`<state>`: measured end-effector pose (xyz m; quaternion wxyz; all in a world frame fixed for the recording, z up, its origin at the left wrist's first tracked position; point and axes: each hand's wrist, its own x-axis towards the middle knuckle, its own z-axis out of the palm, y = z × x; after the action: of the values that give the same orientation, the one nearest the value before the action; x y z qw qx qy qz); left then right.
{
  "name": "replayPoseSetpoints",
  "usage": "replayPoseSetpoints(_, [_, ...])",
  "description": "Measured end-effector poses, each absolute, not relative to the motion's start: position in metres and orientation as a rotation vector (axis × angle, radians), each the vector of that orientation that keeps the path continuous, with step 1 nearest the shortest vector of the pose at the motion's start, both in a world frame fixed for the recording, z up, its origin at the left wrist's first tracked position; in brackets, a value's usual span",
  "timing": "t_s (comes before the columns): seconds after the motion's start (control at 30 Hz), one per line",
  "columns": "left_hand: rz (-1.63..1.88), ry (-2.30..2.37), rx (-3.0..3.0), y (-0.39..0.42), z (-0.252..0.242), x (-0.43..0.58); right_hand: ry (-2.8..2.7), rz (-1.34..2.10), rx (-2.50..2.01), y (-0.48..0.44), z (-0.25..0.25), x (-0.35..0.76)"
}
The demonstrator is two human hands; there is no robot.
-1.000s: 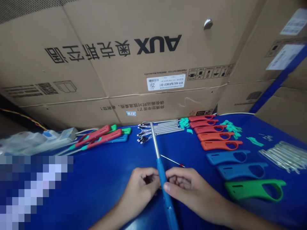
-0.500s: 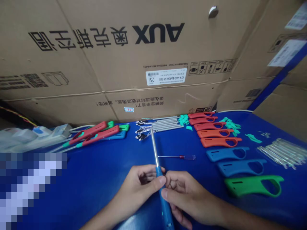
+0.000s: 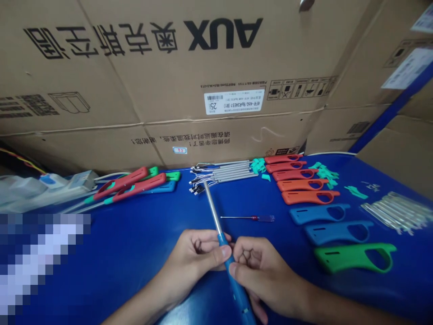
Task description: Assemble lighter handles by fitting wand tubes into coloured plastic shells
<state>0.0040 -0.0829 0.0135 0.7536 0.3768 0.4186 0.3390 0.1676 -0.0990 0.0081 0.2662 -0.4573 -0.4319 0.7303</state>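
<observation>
Both my hands grip a long-necked lighter with a blue handle (image 3: 234, 282) and a silver metal tube (image 3: 212, 207) that points away from me. My left hand (image 3: 199, 257) is closed round the front of the handle, its thumb pressed on top. Just behind it, my right hand (image 3: 262, 271) pinches the handle from the right, thumb against its side. The handle's near end runs down to the bottom edge of the view. Beyond the hands, a small screwdriver (image 3: 262, 218) with a clear reddish-purple handle lies on the blue table (image 3: 128, 262).
Red, orange, blue and green handle shells (image 3: 355, 257) form a row on the right. Silver tubes with wires (image 3: 233, 171) and teal pieces (image 3: 259, 165) lie at the back, more metal rods (image 3: 395, 212) far right. Lighters (image 3: 135, 187) rest beside a power strip (image 3: 74, 185). A cardboard box (image 3: 142, 90) stands behind.
The lighter's tube tip has swung slightly left, and its handle's near end has shifted right. Both hands keep their grip. The whole view has shifted a little.
</observation>
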Motion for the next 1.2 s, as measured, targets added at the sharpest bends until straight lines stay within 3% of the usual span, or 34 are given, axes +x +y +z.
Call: replayPoseSetpoints(1.2, [0.823,1.148,0.749,-0.084,0.025,0.020,-1.077,1.956,-1.272,-0.097,0.014,0.162])
